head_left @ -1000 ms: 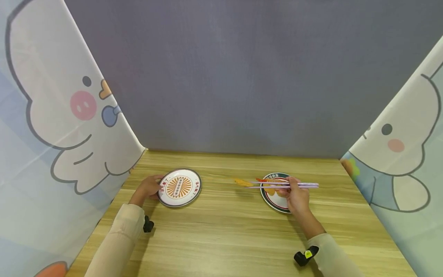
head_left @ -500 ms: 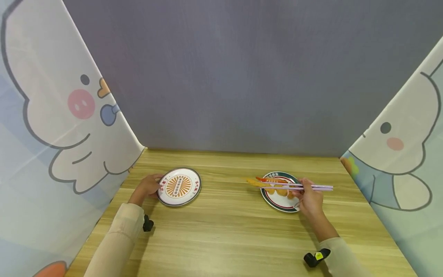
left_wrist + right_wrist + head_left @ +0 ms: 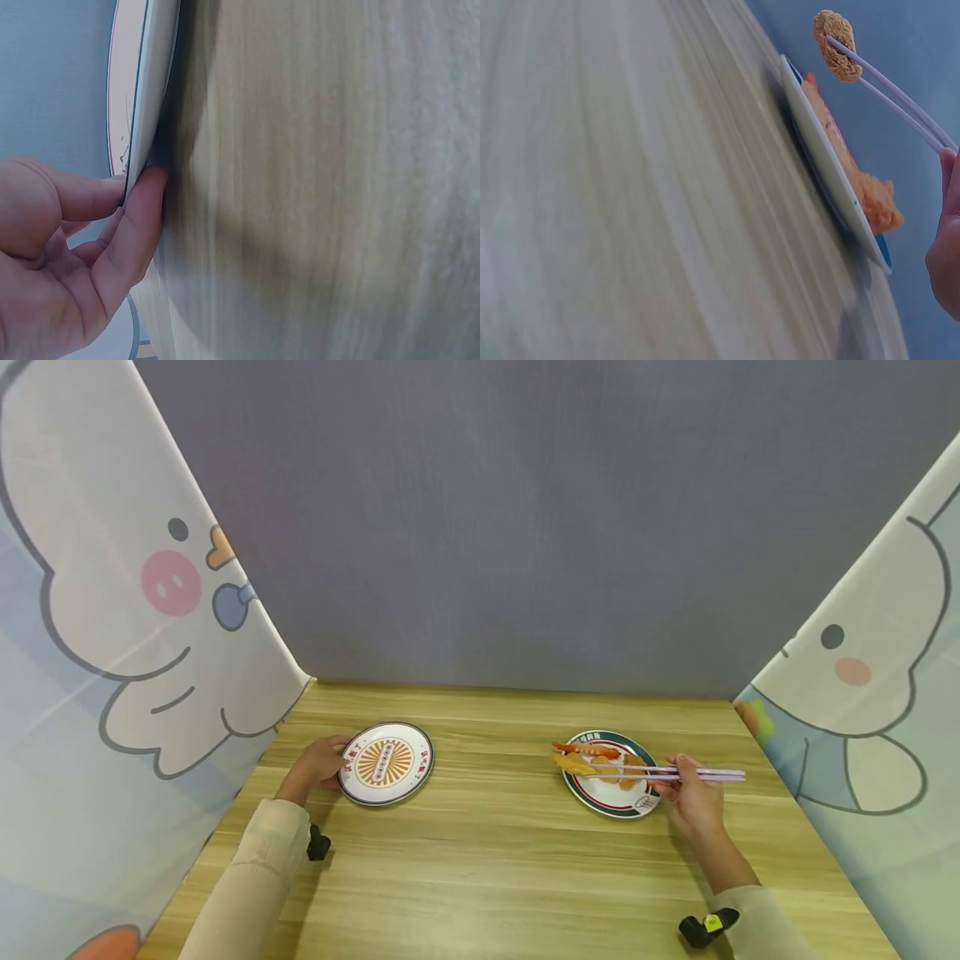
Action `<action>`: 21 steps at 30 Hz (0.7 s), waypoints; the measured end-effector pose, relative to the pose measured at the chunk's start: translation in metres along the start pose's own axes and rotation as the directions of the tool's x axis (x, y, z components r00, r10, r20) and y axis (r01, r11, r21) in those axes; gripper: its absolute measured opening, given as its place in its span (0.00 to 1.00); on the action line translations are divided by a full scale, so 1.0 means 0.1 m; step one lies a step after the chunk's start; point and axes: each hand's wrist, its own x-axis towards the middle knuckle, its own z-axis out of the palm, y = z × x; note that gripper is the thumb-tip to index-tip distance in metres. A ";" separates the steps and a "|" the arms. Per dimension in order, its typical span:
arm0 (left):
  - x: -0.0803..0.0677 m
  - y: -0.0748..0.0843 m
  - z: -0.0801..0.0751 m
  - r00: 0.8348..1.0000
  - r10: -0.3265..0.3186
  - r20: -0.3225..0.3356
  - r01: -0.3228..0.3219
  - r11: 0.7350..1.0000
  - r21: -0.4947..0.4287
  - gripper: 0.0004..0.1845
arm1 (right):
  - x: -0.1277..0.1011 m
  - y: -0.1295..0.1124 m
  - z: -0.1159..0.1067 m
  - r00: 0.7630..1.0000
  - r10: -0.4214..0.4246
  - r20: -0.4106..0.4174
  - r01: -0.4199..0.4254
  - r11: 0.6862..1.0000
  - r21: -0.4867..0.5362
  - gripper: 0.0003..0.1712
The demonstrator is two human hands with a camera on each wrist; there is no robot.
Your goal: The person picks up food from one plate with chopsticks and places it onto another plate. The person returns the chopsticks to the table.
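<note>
Chopsticks (image 3: 675, 772), pale lilac, are pinched in the right hand (image 3: 693, 802), whose fingers curl round their near ends. Their tips clamp a breaded, golden fried piece (image 3: 837, 34), which hangs clear of the plate; in the head view it sits over the left rim of the green-rimmed plate (image 3: 611, 802) at the right of the tabletop (image 3: 495, 860). On that plate lie more fried pieces (image 3: 870, 196) and a red-orange strip (image 3: 585, 748) along the far edge; what that strip is cannot be told.

At the left of the tabletop sits the orange-sunburst plate (image 3: 386, 762), with no food visible on it. The left hand (image 3: 318, 766) steadies it: a fingertip presses against its left rim and the thumb rests at the edge, the other fingers loosely bent and not clenched.

Judging by this, the step in hand is a carry of one piece between the two plates, with the piece at the green-rimmed plate's end of the path; which way it is bound the views do not settle. The next move calls for steady squeeze on the chopsticks, since the crumbed surface is held only at two thin lines and could swivel or slip, and a level travel well above both rims.
</note>
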 end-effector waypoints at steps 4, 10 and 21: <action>0.00 -0.01 0.00 1.000 -0.002 0.001 0.002 1.000 -0.014 0.32 | 0.00 -0.02 -0.07 1.000 -0.008 0.001 0.008 1.000 -0.003 0.20; 0.00 -0.02 0.01 1.000 0.001 0.000 -0.001 1.000 -0.028 0.32 | -0.03 -0.07 -0.18 1.000 -0.018 0.018 0.018 1.000 -0.003 0.20; -0.01 0.00 -0.01 1.000 -0.004 0.008 0.004 1.000 -0.019 0.32 | -0.07 -0.15 -0.37 1.000 -0.015 0.011 0.016 0.998 -0.064 0.23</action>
